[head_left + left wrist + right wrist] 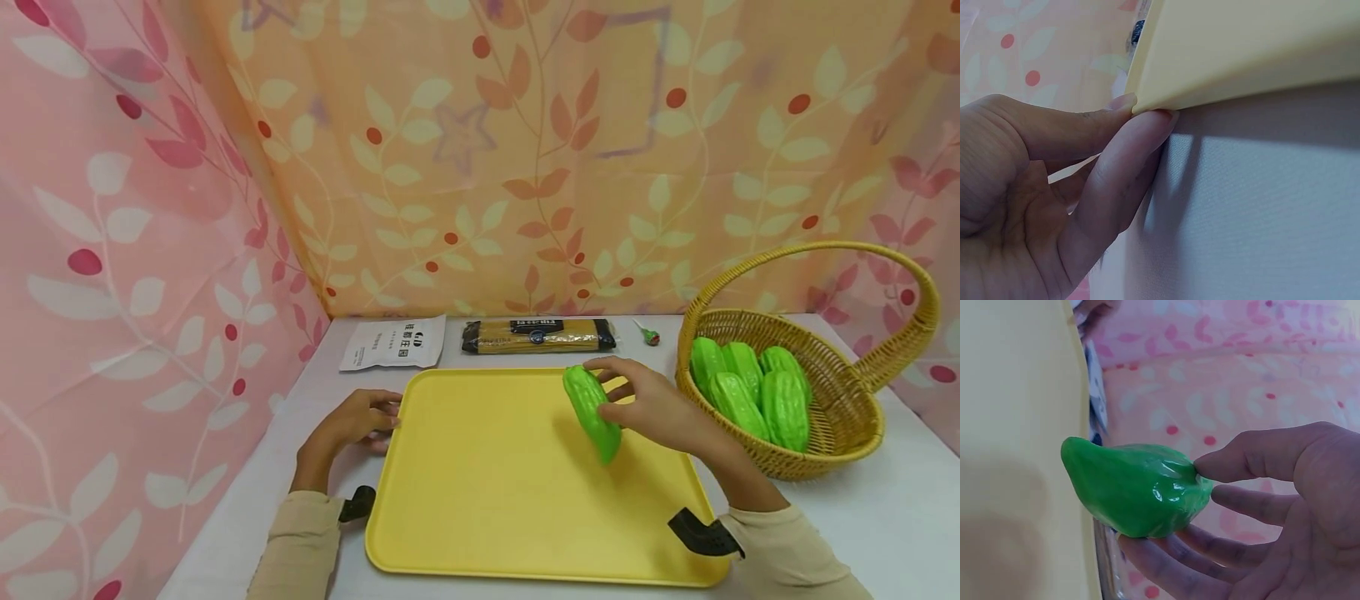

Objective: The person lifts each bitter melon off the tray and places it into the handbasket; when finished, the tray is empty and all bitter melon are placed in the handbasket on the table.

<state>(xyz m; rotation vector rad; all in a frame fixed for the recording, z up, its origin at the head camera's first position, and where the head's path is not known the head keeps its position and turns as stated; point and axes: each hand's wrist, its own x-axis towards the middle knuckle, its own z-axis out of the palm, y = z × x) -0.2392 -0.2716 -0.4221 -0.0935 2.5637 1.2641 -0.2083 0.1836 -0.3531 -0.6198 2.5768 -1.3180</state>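
Observation:
My right hand [651, 407] grips a bright green bitter melon [591, 408], glossy and apparently plastic, above the right half of a yellow tray [480, 500]. In the right wrist view the thumb and fingertips hold the bitter melon [1138, 487] near one end, its narrower tip pointing away from the palm. At the tray's left side is my left hand [363, 419]. The left wrist view shows its thumb and a finger [1132, 147] pinching the tray's rim [1147, 103]. Several similar bitter melons [785, 408] lie in a wicker basket [847, 433] right of the tray.
Behind the tray lie a white printed pouch [393, 343], a pack of spaghetti [536, 336] and a small wrapped lollipop [649, 336]. The basket's tall arched handle [817, 247] rises at the right. Patterned cloth [480, 183] hangs behind the white table [225, 550].

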